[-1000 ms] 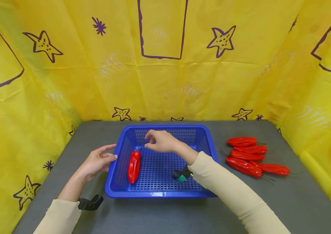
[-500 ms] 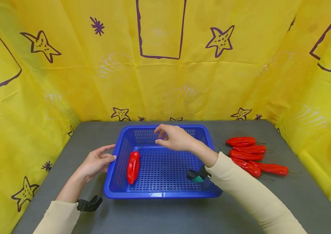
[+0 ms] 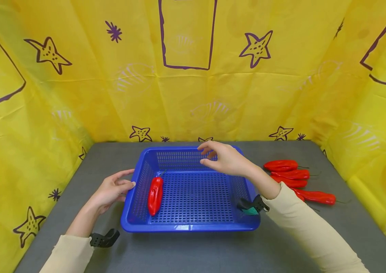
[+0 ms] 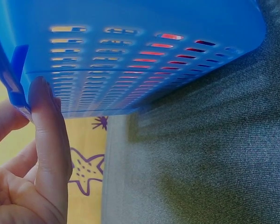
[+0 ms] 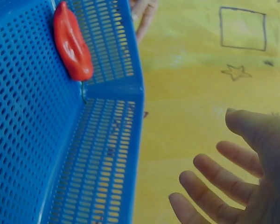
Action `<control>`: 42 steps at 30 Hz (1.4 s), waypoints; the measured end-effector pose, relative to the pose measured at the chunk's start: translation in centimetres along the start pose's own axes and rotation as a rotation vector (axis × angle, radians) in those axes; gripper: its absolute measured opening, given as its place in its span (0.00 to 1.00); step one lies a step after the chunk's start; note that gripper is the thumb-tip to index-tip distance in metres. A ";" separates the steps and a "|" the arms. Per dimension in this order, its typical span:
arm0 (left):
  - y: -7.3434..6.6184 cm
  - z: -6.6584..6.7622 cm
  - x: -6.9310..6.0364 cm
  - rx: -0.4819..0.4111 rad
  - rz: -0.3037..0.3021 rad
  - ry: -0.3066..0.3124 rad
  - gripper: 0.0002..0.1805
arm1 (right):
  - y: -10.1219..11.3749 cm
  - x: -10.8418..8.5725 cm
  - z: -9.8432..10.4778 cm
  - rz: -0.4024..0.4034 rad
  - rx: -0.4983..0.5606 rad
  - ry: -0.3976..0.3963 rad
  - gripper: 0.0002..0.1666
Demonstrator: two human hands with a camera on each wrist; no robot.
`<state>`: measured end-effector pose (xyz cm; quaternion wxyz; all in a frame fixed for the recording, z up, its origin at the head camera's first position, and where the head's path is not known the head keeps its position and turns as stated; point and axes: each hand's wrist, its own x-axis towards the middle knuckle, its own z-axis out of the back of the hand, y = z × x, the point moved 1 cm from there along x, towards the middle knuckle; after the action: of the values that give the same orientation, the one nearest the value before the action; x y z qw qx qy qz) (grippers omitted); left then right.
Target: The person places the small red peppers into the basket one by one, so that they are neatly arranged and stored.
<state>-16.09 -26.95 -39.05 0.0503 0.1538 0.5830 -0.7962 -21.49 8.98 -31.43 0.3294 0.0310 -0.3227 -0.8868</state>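
Head view showed the right hand point(image 3: 225, 159) above the far right part of the blue basket point(image 3: 190, 228), thumb and fingers parted by a wide gap with nothing between them. Within the last second it had drawn away rightward from beside the stem of a red pepper point(image 3: 155, 196), and its sleeve point(image 3: 312, 223) had come to cover part of the loose peppers point(image 3: 292, 174) lying together on the counter point(image 3: 111, 155), to the right of the basket.

The red pepper had not visibly shifted: it lay lengthwise on the basket's floor near the left wall, stem toward the far wall, touched by neither hand. Meanwhile the left hand point(image 3: 111, 191) had stayed at the left rim. Its wrist view showed one finger pressed to the outer wall just under the edge and the thumb across the rim, a narrow hold that seemed to steady the basket.

As a judgement, the withdrawal meant the handling of that pepper was finished and the right hand was free, while the loose peppers remained outside.
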 end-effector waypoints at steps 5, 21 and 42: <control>0.0 0.1 0.0 -0.005 0.002 -0.001 0.36 | -0.8 -1.7 0.8 -0.033 0.012 -0.043 0.23; 0.1 0.2 0.0 -0.017 -0.005 0.005 0.36 | -4.9 -7.0 2.2 -0.136 0.019 -0.173 0.26; 0.3 0.1 0.1 0.009 -0.013 -0.004 0.36 | -11.4 -13.6 1.8 -0.286 -0.020 -0.364 0.30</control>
<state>-16.17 -27.07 -39.31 0.0457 0.1484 0.5803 -0.7995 -17.79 24.67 -38.93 0.1371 -0.0874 -0.3603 -0.9186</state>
